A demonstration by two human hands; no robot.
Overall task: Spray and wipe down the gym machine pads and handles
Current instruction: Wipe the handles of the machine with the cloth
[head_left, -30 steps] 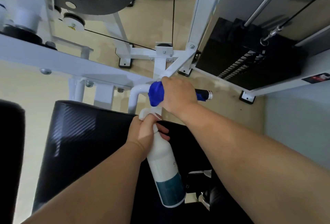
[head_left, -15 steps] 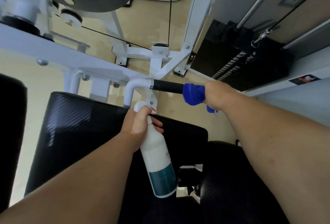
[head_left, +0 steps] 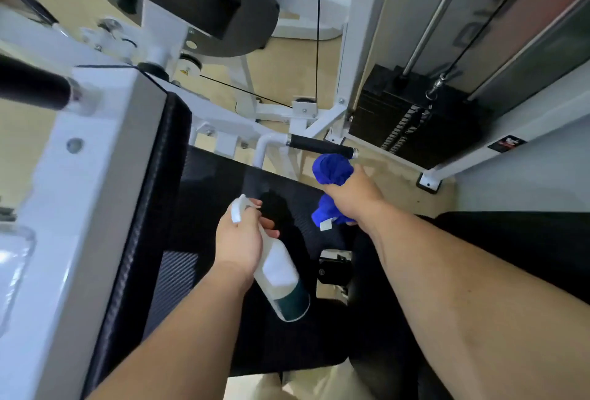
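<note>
Two hands busy, head view: left hand (head_left: 238,241) wraps spray bottle (head_left: 281,272), nozzle over black pad (head_left: 223,176); right hand (head_left: 352,200) bunches blue cloth (head_left: 332,168) just beside black handle (head_left: 316,145). Likely best: mist pad lightly, wipe edge to edge.

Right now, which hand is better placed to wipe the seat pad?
Right. The right hand grips the cloth over the pad's far edge, near the handle. The left hand holds the bottle, so it can spray, not wipe.
</note>
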